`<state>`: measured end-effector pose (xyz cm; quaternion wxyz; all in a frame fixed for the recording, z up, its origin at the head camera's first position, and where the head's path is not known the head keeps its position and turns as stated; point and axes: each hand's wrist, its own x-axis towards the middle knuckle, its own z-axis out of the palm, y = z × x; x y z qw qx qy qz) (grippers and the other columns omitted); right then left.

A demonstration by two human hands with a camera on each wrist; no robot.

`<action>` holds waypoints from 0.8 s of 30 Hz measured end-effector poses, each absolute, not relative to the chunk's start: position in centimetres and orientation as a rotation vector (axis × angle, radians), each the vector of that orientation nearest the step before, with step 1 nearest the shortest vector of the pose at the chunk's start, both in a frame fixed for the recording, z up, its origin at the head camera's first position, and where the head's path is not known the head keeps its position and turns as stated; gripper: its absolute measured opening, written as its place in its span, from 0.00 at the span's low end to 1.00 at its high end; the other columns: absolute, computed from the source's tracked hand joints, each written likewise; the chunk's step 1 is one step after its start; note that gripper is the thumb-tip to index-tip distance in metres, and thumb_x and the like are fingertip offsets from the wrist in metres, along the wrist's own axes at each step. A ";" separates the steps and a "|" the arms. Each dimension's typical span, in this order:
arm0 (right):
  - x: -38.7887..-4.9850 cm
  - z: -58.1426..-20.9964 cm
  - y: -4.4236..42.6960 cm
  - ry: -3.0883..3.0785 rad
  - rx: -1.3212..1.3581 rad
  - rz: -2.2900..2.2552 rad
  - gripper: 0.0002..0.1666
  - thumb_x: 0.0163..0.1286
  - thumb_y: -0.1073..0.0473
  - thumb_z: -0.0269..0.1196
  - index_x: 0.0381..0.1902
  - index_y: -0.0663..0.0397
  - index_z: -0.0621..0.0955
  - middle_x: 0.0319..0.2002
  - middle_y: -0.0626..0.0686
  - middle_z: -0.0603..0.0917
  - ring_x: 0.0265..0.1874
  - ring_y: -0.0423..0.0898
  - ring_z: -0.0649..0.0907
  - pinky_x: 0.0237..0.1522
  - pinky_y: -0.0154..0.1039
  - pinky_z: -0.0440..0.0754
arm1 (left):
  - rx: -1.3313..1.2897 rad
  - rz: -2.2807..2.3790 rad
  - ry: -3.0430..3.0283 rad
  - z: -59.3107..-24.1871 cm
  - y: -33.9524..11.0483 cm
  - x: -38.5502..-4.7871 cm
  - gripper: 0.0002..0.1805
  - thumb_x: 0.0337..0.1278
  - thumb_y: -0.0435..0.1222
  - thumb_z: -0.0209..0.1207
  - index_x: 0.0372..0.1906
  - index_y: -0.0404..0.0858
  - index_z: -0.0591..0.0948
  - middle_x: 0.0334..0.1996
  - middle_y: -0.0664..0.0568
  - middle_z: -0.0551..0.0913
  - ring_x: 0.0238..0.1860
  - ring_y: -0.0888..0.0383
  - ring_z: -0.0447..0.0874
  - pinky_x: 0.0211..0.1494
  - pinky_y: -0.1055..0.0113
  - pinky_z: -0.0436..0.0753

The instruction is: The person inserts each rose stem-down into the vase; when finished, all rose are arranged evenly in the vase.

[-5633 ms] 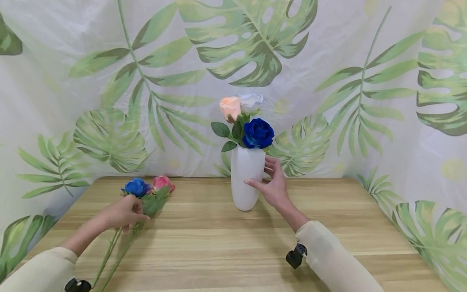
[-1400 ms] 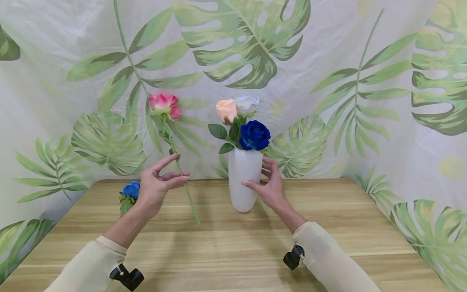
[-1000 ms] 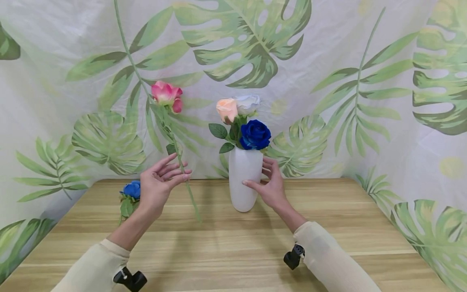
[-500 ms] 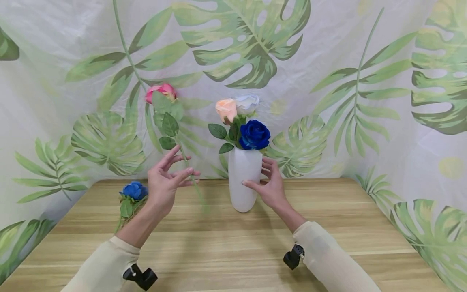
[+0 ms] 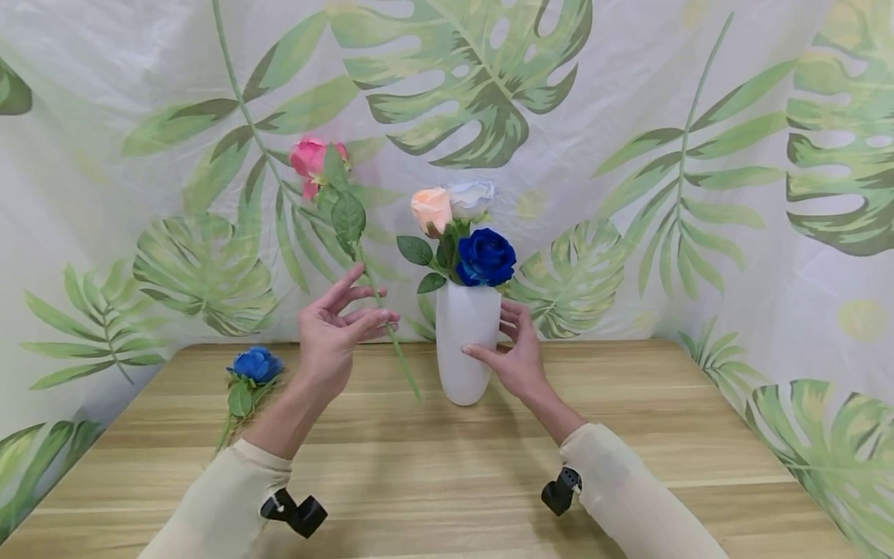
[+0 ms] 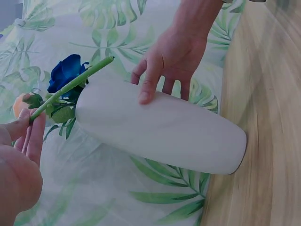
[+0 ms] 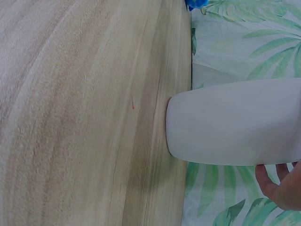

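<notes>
Head cam: 3 roses (image 5: 486,257) in, I've R hand (image 5: 518,359) gripping vase (image 5: 462,326), L hand (image 5: 330,335) pinching pink rose (image 5: 348,217), blue rose (image 5: 256,364) on tabletop (image 5: 447,481) prob. left.

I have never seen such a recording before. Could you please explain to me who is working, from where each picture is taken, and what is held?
No machine works here: a person uses a bare left hand and right hand. The wide picture comes from a head camera looking forward and down. The other two come from small black cameras at the wrists. They show the white vase sideways, but it stands upright on the wooden table.

The left hand pinches a pink rose by its stem, above the table. The right hand grips the vase, which holds peach, pale and dark blue roses. Another blue rose lies on the table.
</notes>
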<state>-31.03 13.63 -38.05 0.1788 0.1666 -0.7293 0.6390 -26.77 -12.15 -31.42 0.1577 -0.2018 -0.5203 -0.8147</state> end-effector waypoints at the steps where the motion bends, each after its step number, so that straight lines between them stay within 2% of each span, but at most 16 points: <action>1: -31.1 -38.1 13.6 -2.061 0.471 1.806 0.47 0.56 0.70 0.79 0.69 0.59 0.66 0.68 0.62 0.73 0.64 0.63 0.78 0.60 0.64 0.81 | -0.568 -2.319 -1.484 -31.4 -12.0 -26.8 0.39 0.60 0.10 0.57 0.76 0.30 0.67 0.41 0.52 0.88 0.32 0.55 0.93 0.41 0.57 0.92; 6: -31.2 -38.2 13.7 -2.060 0.473 1.803 0.47 0.56 0.69 0.78 0.69 0.59 0.66 0.68 0.62 0.73 0.65 0.63 0.77 0.61 0.66 0.80 | -0.537 -2.237 -1.444 -31.1 -11.2 -26.9 0.37 0.57 0.09 0.57 0.72 0.30 0.72 0.41 0.51 0.89 0.30 0.55 0.92 0.37 0.57 0.92; 13: -31.3 -38.1 13.7 -2.057 0.470 1.797 0.47 0.56 0.70 0.78 0.69 0.59 0.66 0.67 0.62 0.73 0.64 0.65 0.77 0.59 0.63 0.82 | -0.522 -2.169 -1.338 -30.7 -10.3 -27.1 0.32 0.53 0.08 0.60 0.64 0.28 0.76 0.39 0.49 0.91 0.28 0.54 0.92 0.34 0.57 0.92; 19: -31.3 -38.2 13.7 -2.053 0.468 1.799 0.47 0.56 0.70 0.78 0.69 0.59 0.66 0.68 0.62 0.73 0.64 0.63 0.77 0.59 0.65 0.81 | -0.537 -2.129 -1.251 -30.3 -9.7 -27.5 0.34 0.52 0.08 0.61 0.67 0.24 0.76 0.40 0.50 0.90 0.29 0.57 0.92 0.34 0.62 0.92; 24: -31.4 -38.4 13.8 -2.056 0.473 1.795 0.47 0.56 0.70 0.78 0.69 0.59 0.66 0.67 0.63 0.73 0.64 0.62 0.78 0.59 0.65 0.81 | -0.548 -2.049 -1.198 -29.8 -8.9 -28.0 0.36 0.50 0.09 0.64 0.68 0.27 0.77 0.41 0.49 0.86 0.29 0.58 0.91 0.34 0.64 0.91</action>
